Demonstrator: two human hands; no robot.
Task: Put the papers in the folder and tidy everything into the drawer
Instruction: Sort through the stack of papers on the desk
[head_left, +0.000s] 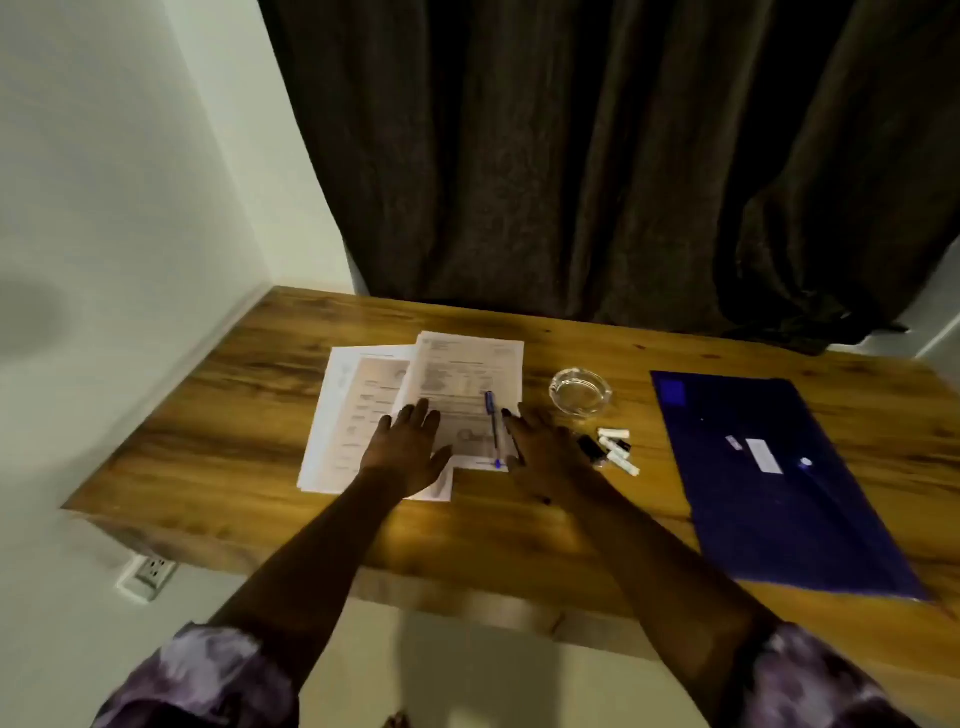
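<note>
Several printed papers (462, 374) lie fanned out on the wooden desk (234, 431). A blue pen (492, 426) rests on the top sheet. My left hand (410, 447) lies flat with straight fingers on the papers' lower part. My right hand (545, 452) hovers or rests with spread fingers at the papers' right edge, just right of the pen. A dark blue folder (769, 483) lies closed at the desk's right side. No drawer is in view.
A clear glass ashtray (580, 391) stands right of the papers. A few small white and black items (613, 449) lie beside my right hand. A dark curtain (597, 156) hangs behind the desk. A wall socket (150, 571) sits under the desk's left end.
</note>
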